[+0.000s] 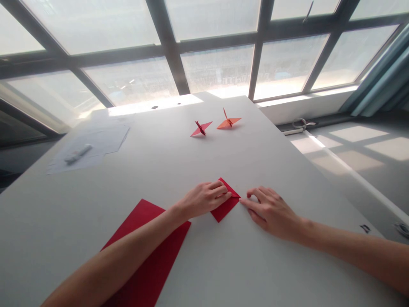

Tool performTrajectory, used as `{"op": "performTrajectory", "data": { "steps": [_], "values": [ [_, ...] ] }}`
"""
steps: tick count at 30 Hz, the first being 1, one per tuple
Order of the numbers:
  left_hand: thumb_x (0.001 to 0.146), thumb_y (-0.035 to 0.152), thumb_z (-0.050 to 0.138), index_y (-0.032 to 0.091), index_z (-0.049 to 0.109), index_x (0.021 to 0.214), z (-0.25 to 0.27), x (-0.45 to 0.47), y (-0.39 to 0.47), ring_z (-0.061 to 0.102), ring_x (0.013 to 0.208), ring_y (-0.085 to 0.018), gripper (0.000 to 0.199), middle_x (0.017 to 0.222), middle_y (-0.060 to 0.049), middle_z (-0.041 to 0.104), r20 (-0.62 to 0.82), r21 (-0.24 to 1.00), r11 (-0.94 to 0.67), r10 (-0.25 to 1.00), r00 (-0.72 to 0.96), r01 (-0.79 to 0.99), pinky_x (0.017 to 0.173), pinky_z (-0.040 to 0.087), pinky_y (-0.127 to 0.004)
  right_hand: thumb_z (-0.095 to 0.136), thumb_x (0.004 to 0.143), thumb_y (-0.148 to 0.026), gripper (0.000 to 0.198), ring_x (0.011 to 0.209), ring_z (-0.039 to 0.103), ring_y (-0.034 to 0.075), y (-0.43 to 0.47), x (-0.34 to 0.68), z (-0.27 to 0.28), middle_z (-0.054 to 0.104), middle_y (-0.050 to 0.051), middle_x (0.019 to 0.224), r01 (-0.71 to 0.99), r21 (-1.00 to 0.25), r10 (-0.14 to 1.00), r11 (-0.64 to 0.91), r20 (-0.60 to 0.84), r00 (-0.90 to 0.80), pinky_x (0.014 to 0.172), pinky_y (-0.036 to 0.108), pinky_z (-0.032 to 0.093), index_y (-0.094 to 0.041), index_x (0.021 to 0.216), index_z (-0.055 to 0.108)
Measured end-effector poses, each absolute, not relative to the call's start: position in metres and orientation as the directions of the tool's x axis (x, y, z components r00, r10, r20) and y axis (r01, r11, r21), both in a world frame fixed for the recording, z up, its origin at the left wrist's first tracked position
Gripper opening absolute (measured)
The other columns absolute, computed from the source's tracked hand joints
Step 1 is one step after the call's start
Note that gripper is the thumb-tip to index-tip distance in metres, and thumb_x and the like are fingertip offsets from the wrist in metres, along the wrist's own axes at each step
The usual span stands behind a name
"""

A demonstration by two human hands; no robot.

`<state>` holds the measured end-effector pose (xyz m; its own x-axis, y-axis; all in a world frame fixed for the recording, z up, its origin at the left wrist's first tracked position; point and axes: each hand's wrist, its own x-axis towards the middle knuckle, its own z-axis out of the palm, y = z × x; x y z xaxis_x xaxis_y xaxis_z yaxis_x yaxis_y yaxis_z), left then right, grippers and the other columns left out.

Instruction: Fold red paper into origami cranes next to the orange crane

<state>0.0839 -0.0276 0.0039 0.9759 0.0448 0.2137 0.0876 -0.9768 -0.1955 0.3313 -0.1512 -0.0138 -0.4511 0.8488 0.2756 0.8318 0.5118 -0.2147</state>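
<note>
A small square of folded red paper [224, 209] lies turned like a diamond on the white table, a crease running to its right corner. My left hand [209, 196] presses down on its left part, fingers curled and close together, covering that side. At the right corner, a fingertip of my right hand [270, 211] touches the paper's tip. The fingers of that hand are bent but apart, with nothing gripped between them. Beneath my left forearm is a larger red sheet [166, 251], partly hidden by the arm.
Farther back on the table [153, 162] stand a red paper crane [201, 128] and an orange paper crane [229, 123]. White papers [111, 138] lie at the left with a whitish tube-like object [78, 154] on them. Windows line the far side; a blue-grey curtain [380, 81] hangs at the right.
</note>
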Motion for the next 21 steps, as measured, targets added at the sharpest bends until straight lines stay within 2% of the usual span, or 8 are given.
{"op": "performTrajectory", "data": {
  "steps": [8,14,17,21],
  "values": [
    [0.098,0.012,0.046,0.016,0.058,0.119,0.0058,0.0843,-0.0279,0.060,0.106,-0.020,0.024,0.106,-0.009,0.063,0.238,-0.097,-0.991,0.069,0.969,0.095,0.081,0.053,-0.030,0.053,0.087,-0.014,0.036,0.096,0.053,0.024,-0.1513,0.3318,-0.0123,0.060,0.009,0.111,0.843,-0.205,0.860,0.497,0.242,-0.448,0.087,0.039,0.039,-0.025,0.120,0.062],
    [0.098,0.013,0.046,0.015,0.058,0.118,0.0051,0.0845,-0.0280,0.059,0.106,-0.020,0.024,0.109,-0.010,0.063,0.211,-0.092,-0.990,0.082,0.974,0.103,0.081,0.051,-0.031,0.055,0.085,-0.014,0.038,0.099,0.053,0.024,-0.1519,0.3328,-0.0137,0.060,0.009,0.114,0.845,-0.194,0.858,0.499,0.247,-0.450,0.089,0.040,0.038,-0.025,0.121,0.062],
    [0.099,0.014,0.045,0.017,0.059,0.117,0.0051,0.0846,-0.0285,0.059,0.106,-0.019,0.023,0.108,-0.010,0.064,0.222,-0.079,-0.991,0.090,0.971,0.110,0.081,0.050,-0.030,0.055,0.087,-0.013,0.035,0.097,0.055,0.024,-0.1519,0.3327,-0.0143,0.061,0.009,0.111,0.832,-0.200,0.845,0.518,0.273,-0.461,0.087,0.039,0.039,-0.023,0.120,0.063],
    [0.099,0.015,0.046,0.017,0.058,0.119,0.0049,0.0850,-0.0286,0.059,0.106,-0.020,0.024,0.109,-0.009,0.064,0.224,-0.073,-0.991,0.095,0.970,0.114,0.081,0.050,-0.031,0.054,0.091,-0.018,0.038,0.094,0.056,0.022,-0.1485,0.3292,-0.0127,0.063,0.009,0.105,0.826,-0.231,0.838,0.514,0.339,-0.427,0.085,0.037,0.040,-0.021,0.128,0.058]
  ]
}}
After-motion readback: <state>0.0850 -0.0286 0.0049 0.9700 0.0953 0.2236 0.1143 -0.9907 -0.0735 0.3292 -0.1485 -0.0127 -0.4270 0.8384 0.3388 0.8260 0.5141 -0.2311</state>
